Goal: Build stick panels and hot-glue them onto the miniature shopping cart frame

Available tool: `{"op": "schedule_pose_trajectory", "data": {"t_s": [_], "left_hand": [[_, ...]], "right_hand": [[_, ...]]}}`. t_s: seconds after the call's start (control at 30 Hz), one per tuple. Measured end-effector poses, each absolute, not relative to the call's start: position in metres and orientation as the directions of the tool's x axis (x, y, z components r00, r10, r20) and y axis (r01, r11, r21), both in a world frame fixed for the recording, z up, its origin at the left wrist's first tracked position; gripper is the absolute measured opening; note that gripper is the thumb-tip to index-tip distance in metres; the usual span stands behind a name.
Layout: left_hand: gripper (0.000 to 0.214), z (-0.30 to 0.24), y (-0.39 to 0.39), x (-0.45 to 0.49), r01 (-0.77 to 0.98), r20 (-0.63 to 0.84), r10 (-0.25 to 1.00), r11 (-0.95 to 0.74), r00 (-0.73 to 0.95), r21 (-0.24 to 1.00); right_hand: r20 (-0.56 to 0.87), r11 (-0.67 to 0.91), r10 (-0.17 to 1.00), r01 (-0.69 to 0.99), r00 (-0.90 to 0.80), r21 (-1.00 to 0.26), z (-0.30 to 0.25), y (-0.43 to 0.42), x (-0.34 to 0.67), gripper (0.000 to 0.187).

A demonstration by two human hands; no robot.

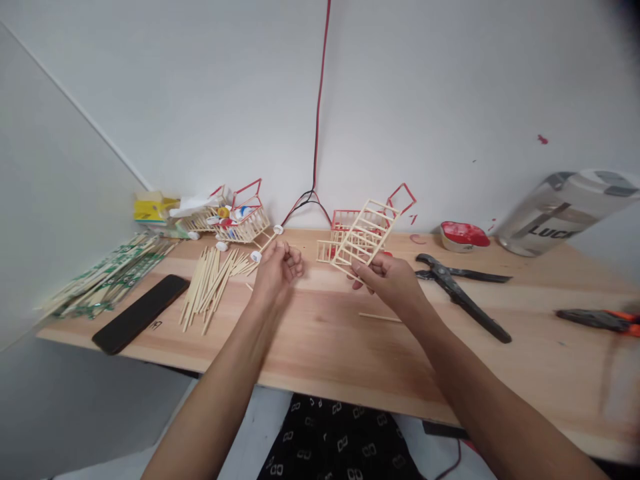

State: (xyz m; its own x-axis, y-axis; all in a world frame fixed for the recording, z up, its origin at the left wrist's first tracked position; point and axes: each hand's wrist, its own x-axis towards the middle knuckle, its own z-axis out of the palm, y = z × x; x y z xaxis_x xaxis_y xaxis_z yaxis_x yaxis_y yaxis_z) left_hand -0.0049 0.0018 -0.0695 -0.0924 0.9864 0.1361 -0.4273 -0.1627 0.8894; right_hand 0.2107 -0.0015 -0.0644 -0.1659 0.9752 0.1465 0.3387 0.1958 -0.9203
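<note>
My right hand [383,275] pinches the lower end of a ladder-like bamboo stick frame [367,233], which is tilted up above the table. Behind it stands a small stick cart [345,220] with red-painted edges and a red handle, partly covered by the frame. My left hand [280,267] is raised with its fingers curled in; whether anything is inside them is hidden. Near it are a stick axle with white round wheels [256,256] and a pile of loose bamboo sticks [207,287]. One single stick [380,317] lies below my right hand.
Another stick cart [247,223], loaded with bottle caps, stands at the back left. Green-wrapped sticks [115,273] and a black phone [143,313] lie left. To the right are a red paint dish [464,235], black pliers [463,293], orange-handled pliers [595,319] and a large clear jug [555,213].
</note>
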Motion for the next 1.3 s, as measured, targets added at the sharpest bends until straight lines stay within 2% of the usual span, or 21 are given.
{"op": "schedule_pose_trajectory", "data": {"t_s": [0.1,0.2,0.33,0.4,0.5,0.6,0.7,0.8,0.9,1.07,1.13,1.2,1.3], "left_hand": [[0.038,-0.074,0.000,0.001,-0.314,0.220,0.973,-0.231,-0.072,0.921],[0.037,-0.078,-0.002,0.006,-0.188,0.244,0.969,-0.248,-0.046,0.950],[0.024,-0.078,-0.004,0.009,-0.038,0.261,0.965,-0.262,-0.034,0.964],[0.015,-0.076,-0.006,0.010,0.079,0.319,0.945,-0.313,-0.067,0.946],[0.006,-0.074,-0.012,0.015,0.331,0.516,0.853,-0.467,-0.074,0.820],[0.011,-0.077,-0.018,0.022,0.560,0.685,0.727,-0.586,0.043,0.586],[0.017,-0.083,-0.020,0.028,0.724,0.727,0.675,-0.564,0.127,0.397],[0.018,-0.088,-0.020,0.031,0.788,0.708,0.686,-0.525,0.169,0.320],[0.015,-0.087,-0.022,0.034,0.766,0.678,0.721,-0.515,0.144,0.385],[0.015,-0.077,-0.025,0.038,0.549,0.605,0.794,-0.533,0.061,0.644],[0.019,-0.072,-0.024,0.036,0.385,0.550,0.835,-0.510,0.005,0.769],[0.026,-0.066,-0.023,0.030,0.147,0.492,0.868,-0.479,-0.071,0.865],[0.033,-0.057,-0.022,0.013,-0.248,0.408,0.894,-0.444,-0.184,0.861]], "right_hand": [[0.132,0.187,0.976,0.366,-0.172,-0.912,-0.065,-0.003,0.209,0.033],[0.121,0.181,0.978,0.394,-0.171,-0.901,-0.066,-0.004,0.208,0.032],[0.098,0.172,0.976,0.413,-0.195,-0.894,-0.067,-0.004,0.206,0.029],[0.110,0.198,0.968,0.419,-0.225,-0.886,-0.068,-0.004,0.205,0.029],[0.138,0.240,0.958,0.438,-0.251,-0.866,-0.071,-0.004,0.204,0.029],[0.166,0.269,0.955,0.472,-0.247,-0.839,-0.075,-0.004,0.203,0.027],[0.201,0.293,0.952,0.503,-0.230,-0.813,-0.076,-0.005,0.201,0.027],[0.230,0.323,0.944,0.507,-0.238,-0.799,-0.076,-0.008,0.197,0.025],[0.247,0.345,0.935,0.495,-0.253,-0.798,-0.076,-0.011,0.195,0.022],[0.226,0.326,0.940,0.476,-0.255,-0.817,-0.081,-0.009,0.196,0.023],[0.202,0.302,0.946,0.465,-0.252,-0.832,-0.083,-0.007,0.197,0.023],[0.187,0.285,0.953,0.483,-0.240,-0.828,-0.084,-0.005,0.199,0.024],[0.173,0.271,0.957,0.510,-0.232,-0.816,-0.084,-0.004,0.200,0.025]]}}
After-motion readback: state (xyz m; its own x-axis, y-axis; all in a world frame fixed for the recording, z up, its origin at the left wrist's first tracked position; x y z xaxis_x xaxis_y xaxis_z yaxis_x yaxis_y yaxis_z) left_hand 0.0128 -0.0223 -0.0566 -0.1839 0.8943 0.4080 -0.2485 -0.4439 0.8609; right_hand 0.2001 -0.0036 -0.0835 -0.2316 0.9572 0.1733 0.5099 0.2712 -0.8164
